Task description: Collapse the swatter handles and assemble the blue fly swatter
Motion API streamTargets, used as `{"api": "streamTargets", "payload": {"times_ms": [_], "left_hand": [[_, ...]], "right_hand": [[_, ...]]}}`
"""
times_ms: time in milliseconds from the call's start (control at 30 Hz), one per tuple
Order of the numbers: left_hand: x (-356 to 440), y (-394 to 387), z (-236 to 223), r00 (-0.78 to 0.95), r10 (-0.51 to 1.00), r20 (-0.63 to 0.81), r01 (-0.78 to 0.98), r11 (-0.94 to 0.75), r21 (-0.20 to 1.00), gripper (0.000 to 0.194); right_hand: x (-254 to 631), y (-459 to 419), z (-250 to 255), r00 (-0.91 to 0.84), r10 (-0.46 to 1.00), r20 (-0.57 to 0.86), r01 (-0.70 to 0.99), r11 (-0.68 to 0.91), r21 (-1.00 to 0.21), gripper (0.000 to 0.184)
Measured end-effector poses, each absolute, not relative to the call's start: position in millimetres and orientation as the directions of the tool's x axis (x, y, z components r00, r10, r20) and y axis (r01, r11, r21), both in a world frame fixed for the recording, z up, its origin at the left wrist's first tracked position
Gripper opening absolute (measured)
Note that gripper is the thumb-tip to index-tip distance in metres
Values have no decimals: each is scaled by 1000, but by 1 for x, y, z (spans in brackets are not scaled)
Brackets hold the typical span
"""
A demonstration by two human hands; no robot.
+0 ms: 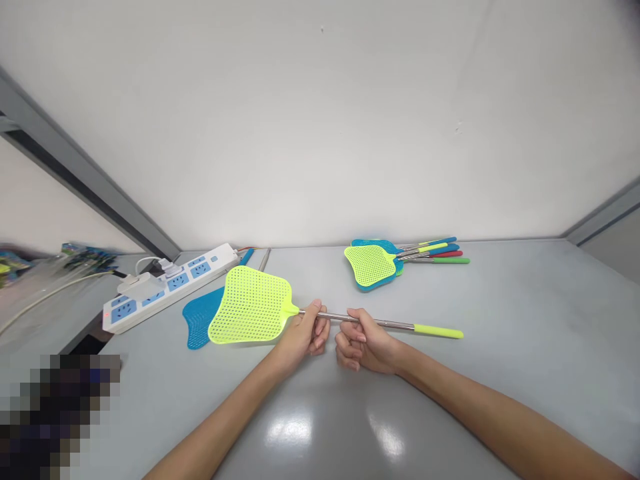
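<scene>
Far left, a white cable point(50, 300) is running past a white power strip point(170, 287) with plugs in it, and the strip is lying on the grey table point(500, 320). Next to the strip, a blue fly swatter point(199, 320) is lying partly under the head of a yellow-green fly swatter point(250, 305). The left hand point(304, 331) is clamped around that swatter's steel handle point(333, 315) just below the head. The right hand point(365, 341) is clamped around the same handle, just beside the left hand, nearly touching it. The yellow grip point(438, 331) is sticking out past the right hand. Further back, right of centre, a pile of swatters point(385, 263) with blue and yellow-green heads and coloured grips is lying near the white wall point(320, 120).
</scene>
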State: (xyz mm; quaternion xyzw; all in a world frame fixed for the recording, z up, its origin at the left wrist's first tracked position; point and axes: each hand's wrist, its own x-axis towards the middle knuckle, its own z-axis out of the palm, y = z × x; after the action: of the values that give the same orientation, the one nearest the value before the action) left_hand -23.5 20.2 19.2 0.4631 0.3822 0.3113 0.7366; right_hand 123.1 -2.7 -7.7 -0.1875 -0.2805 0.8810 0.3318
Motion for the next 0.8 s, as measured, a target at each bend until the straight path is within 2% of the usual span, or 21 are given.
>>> {"api": "streamTargets", "payload": {"times_ms": [300, 433, 567, 633, 733, 800], "left_hand": [[-26, 25, 17, 475, 845, -247, -57, 310, 949, 46], [-30, 31, 12, 469, 850, -239, -15, 278, 960, 55], [-30, 23, 13, 469, 829, -304, 140, 270, 953, 68], [-27, 12, 22, 475, 835, -278, 273, 161, 949, 64], [-22, -5, 44, 552, 832, -56, 317, -147, 937, 46], [-20, -9, 54, 558, 821, 117, 358, -366, 859, 28]], "right_hand": [[120, -1, -9, -692, 708, -141, -464, -586, -664, 43], [116, -3, -9, -603, 788, -128, -525, -512, -679, 45], [112, -4, -12, -518, 845, -131, -578, -459, -675, 49], [111, -3, -13, -489, 860, -148, -591, -451, -669, 48], [110, -3, -15, -474, 860, -186, -584, -466, -665, 47], [110, -2, -16, -483, 852, -203, -573, -483, -662, 47]]}}
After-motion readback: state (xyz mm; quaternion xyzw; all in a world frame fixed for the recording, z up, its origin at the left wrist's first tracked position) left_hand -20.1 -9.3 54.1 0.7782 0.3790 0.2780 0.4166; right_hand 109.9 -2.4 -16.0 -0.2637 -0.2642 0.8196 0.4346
